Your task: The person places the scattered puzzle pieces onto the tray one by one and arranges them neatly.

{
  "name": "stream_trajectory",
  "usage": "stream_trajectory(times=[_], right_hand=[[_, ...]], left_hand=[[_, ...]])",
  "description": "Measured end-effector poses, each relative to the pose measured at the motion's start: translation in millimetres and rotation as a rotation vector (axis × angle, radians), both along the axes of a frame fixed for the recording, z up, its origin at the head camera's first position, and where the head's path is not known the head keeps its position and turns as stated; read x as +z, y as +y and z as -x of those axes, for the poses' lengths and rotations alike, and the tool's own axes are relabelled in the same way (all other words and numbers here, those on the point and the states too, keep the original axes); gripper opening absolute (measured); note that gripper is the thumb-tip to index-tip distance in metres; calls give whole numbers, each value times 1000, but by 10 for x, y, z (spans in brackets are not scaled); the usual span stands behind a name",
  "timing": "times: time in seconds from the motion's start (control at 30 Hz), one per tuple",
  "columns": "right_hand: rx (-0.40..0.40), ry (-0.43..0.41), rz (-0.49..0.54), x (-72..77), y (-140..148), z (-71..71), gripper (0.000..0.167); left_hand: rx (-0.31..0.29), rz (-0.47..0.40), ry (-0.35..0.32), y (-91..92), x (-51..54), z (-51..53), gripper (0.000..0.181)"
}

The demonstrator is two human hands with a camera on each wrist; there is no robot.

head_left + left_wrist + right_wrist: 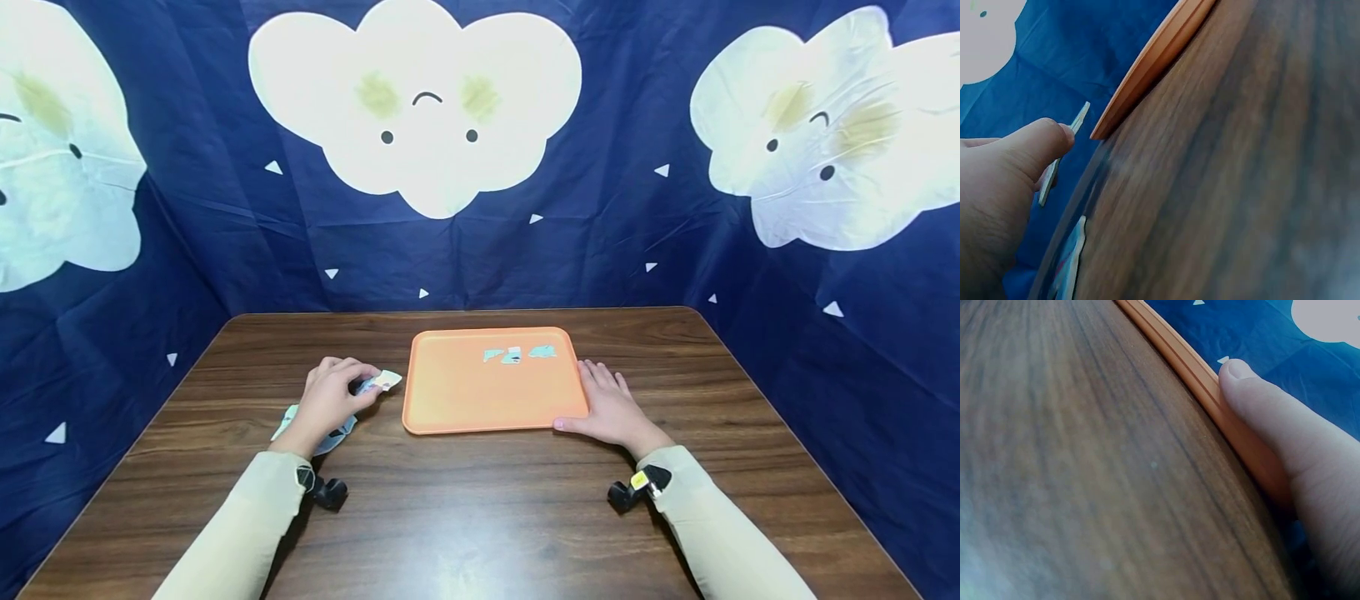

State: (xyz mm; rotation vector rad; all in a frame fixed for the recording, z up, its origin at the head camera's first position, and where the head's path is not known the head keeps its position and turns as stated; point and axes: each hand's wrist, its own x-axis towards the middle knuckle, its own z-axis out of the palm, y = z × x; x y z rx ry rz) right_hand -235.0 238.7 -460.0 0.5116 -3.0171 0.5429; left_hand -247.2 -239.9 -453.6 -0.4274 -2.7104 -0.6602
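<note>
My left hand (328, 402) pinches a thin, flat puzzle piece (387, 380) between thumb and fingers, just left of the orange tray (472, 404). In the left wrist view that puzzle piece (1080, 117) is seen nearly edge-on, above the table. Under the left wrist lie more light-blue puzzle pieces (337, 437), partly hidden by the hand. Three small pale-blue pieces (542, 352) lie near the tray's far edge, toward its right. My right hand (611, 410) rests against the tray's right side with fingers extended, its thumb (1260, 394) along the near rim at the corner.
The brown wooden table (465, 508) carries the tray toward its far edge. Behind it and on both sides hangs a dark blue curtain (450, 258) with white clouds and small triangles. Small black devices (330, 493) are strapped to both wrists.
</note>
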Motion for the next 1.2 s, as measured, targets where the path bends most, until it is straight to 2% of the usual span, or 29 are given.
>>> stream_trajectory(times=[0.2,0.5,0.73,1.03,1.2], right_hand=[[-2,-11,0,-9,8,3,125],[-7,-17,1,-5,4,-3,126],[-7,-9,-6,8,4,1,126],[-3,-4,8,4,3,-8,126],[-3,-2,-1,-14,4,2,126]], left_hand=[[-13,1,-14,117,48,72,23],[-46,-26,21,333,101,213,20],[-48,-25,28,509,126,315,26],[-65,-3,20,734,135,448,31],[-63,5,-24,846,134,509,32]])
